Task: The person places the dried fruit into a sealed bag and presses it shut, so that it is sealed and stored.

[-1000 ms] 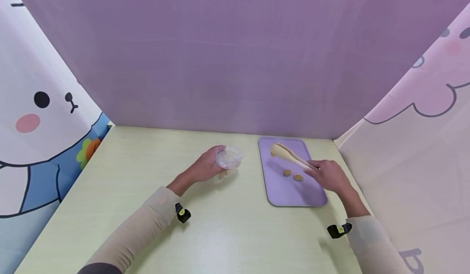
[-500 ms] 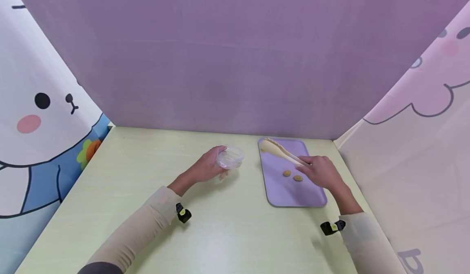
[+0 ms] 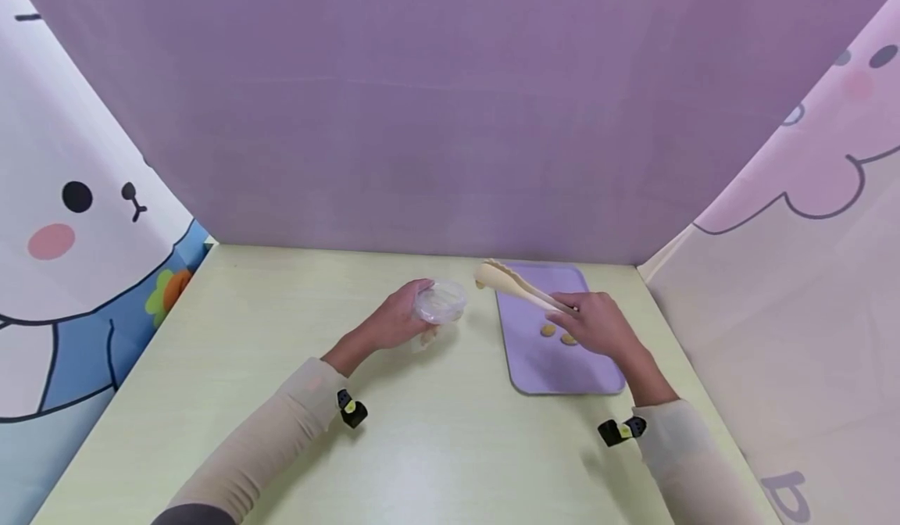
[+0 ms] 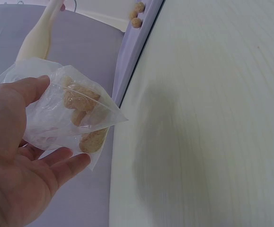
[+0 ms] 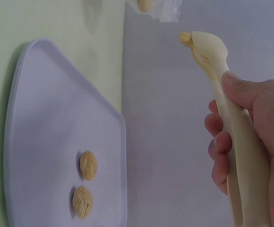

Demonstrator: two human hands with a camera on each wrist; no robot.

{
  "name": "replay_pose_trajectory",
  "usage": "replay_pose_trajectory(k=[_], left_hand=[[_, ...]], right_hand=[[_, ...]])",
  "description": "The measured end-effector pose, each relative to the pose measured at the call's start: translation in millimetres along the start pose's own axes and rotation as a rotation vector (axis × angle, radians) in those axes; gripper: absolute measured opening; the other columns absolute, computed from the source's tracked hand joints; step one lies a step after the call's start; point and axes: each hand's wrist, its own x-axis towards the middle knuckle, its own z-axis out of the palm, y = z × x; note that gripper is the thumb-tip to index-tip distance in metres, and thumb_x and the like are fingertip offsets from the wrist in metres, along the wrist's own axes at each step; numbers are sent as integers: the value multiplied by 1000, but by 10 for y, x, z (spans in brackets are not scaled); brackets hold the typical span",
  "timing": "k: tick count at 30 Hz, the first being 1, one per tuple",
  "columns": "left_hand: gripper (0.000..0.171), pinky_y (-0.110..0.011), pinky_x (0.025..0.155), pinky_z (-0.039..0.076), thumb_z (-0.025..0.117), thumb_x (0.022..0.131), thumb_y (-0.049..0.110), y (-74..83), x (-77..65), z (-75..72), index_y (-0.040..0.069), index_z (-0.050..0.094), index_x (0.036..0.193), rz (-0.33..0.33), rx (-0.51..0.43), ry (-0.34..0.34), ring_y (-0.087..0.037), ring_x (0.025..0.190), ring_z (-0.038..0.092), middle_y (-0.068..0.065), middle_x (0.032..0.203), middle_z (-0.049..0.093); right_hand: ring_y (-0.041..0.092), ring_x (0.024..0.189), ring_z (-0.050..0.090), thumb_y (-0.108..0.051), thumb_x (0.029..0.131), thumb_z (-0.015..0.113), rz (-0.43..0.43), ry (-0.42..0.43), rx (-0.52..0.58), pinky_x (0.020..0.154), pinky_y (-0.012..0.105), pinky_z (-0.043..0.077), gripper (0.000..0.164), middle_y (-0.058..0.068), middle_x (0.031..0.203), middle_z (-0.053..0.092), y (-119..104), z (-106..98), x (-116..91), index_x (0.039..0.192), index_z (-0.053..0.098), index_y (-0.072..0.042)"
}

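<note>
hands (image 3: 395, 318) (image 3: 594, 326) hold bag (image 3: 441, 304), tongs (image 3: 512, 283) near tray (image 3: 541, 371)

I count one tray (image 3: 523, 361), two lumps (image 5: 88, 165) on it, one tongs (image 3: 516, 283) with another lump (image 5: 186, 38), one bag (image 4: 49, 123).

A narrow gap parts the tongs (image 3: 512, 283), jutting ahead of the right fingers (image 5: 221, 143), from the clear bag (image 3: 441, 304) at the left fingers (image 4: 71, 169). Beneath the right fingers, the tray (image 3: 519, 345) and two brown pieces (image 5: 88, 165) obstruct. Nearer than both sets of fingers, the worktop (image 3: 457, 447) leaves wide passage; beyond them, a purple wall (image 3: 436, 119) blocks it.
</note>
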Motion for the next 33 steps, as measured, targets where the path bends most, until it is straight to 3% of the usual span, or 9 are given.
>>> replay_pose_trajectory(k=[7,13,21,26,33], left_hand=[[80,-56,117,37,77,90,20,-3,7,2,1,34,154,-7,-5,-1,-38,142,44,-20,155,44],[80,-56,116,38,77,90,21,-1,7,3,2,34,155,-8,-5,1,-37,141,45,-20,154,45],[80,-57,115,39,77,89,22,4,4,3,2,35,155,-23,3,2,-38,139,47,-22,152,45],[80,-55,111,44,78,88,22,5,13,5,1,37,154,-9,23,9,-36,131,52,-22,146,49],[78,-54,109,45,78,86,18,10,18,6,1,40,151,16,12,15,-35,128,52,-20,145,50]], right_hand=[[6,53,53,-25,96,70,5,-36,42,55,28,43,32,-6,74,75,-139,3,64,125,73,-11],[5,50,57,-24,96,70,29,-77,92,48,27,46,26,-7,71,75,-207,31,92,121,73,-15],[1,59,62,-23,94,72,-19,-48,58,55,26,43,32,-4,71,75,-276,68,115,124,73,-11],[2,56,58,-24,94,72,-25,-47,68,52,26,43,32,-2,69,74,-303,90,131,124,74,-12],[1,57,57,-27,93,73,-62,-31,23,56,26,44,34,-10,64,69,-332,112,158,124,74,-13]])
